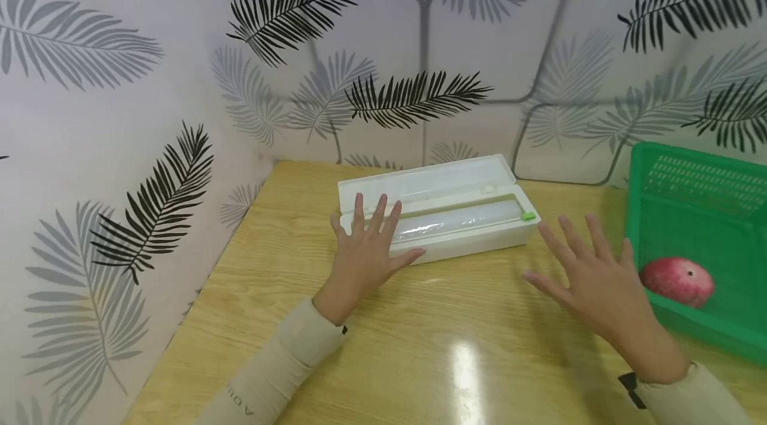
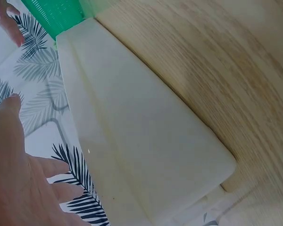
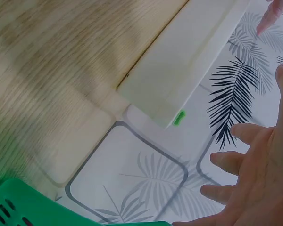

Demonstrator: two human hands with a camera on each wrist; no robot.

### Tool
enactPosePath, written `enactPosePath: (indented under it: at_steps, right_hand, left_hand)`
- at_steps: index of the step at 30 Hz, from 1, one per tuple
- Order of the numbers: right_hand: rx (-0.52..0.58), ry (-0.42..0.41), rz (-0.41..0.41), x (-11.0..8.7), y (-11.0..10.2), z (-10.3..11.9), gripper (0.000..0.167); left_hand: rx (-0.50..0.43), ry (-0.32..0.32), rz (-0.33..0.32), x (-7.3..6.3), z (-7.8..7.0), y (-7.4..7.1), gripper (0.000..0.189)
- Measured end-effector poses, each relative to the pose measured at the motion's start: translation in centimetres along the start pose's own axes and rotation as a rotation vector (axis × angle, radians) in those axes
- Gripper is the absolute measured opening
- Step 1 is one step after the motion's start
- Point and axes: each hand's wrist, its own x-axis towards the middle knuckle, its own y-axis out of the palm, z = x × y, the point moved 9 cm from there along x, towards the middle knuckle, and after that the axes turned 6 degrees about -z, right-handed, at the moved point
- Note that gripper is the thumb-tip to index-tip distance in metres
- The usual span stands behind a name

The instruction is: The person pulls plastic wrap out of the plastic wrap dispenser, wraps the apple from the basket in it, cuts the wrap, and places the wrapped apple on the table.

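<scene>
A white cling film dispenser box [image 1: 467,244] stands on the table with its lid [image 1: 428,182] tipped back. Inside lies a roll of clear film [image 1: 458,220], and a small green slide cutter [image 1: 528,216] sits at the right end. My left hand [image 1: 365,255] is spread over the left end of the box, its fingers hiding part of the roll; it grips nothing. Off the box's right end, my right hand [image 1: 605,285] hovers above the table, fingers spread and holding nothing. The box's plain front [image 2: 141,117] fills much of the left wrist view.
A green plastic basket [image 1: 698,328] stands at the right, holding a pinkish-red fruit [image 1: 680,280]. Behind the wooden table [image 1: 419,345] rises a white wall covering [image 1: 383,32] with a feather-leaf pattern, which also borders the left side.
</scene>
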Motion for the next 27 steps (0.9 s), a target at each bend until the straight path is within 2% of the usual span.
enactPosePath:
  at_steps: [4,6,9,13,16,19,22,27]
  right_hand:
    - [-0.029,-0.027,-0.027,0.2,-0.3,0.4,0.080]
    - [-0.029,-0.040,-0.043,0.3,-0.6,0.6,0.080]
    - [-0.031,-0.065,-0.087,0.5,-1.1,1.0,0.080]
    - [-0.019,-0.105,-0.176,0.9,-1.9,1.7,0.073]
    - [0.034,-0.151,-0.238,1.4,-2.3,2.4,0.062]
    - [0.105,-0.207,-0.255,2.1,-1.9,3.2,0.051]
    - [0.143,-0.244,-0.218,3.2,-1.0,4.1,0.046]
    - [0.177,-0.259,-0.146,5.0,1.0,5.3,0.044]
  left_hand:
    - [0.005,0.013,-0.012,0.0,-0.2,-0.1,0.090]
    - [-0.004,0.038,-0.043,0.1,-0.4,-0.4,0.085]
    - [-0.027,0.098,-0.168,0.2,-0.9,-1.4,0.072]
    - [-0.041,0.185,-0.401,-0.1,-1.5,-3.3,0.051]
    - [-0.023,0.232,-0.483,-0.3,-1.8,-3.9,0.043]
    - [-0.008,0.272,-0.481,-0.5,-2.0,-3.8,0.040]
    - [-0.010,0.292,-0.451,-0.6,-2.1,-3.1,0.038]
    - [-0.012,0.267,-0.410,-0.9,-1.9,-1.7,0.035]
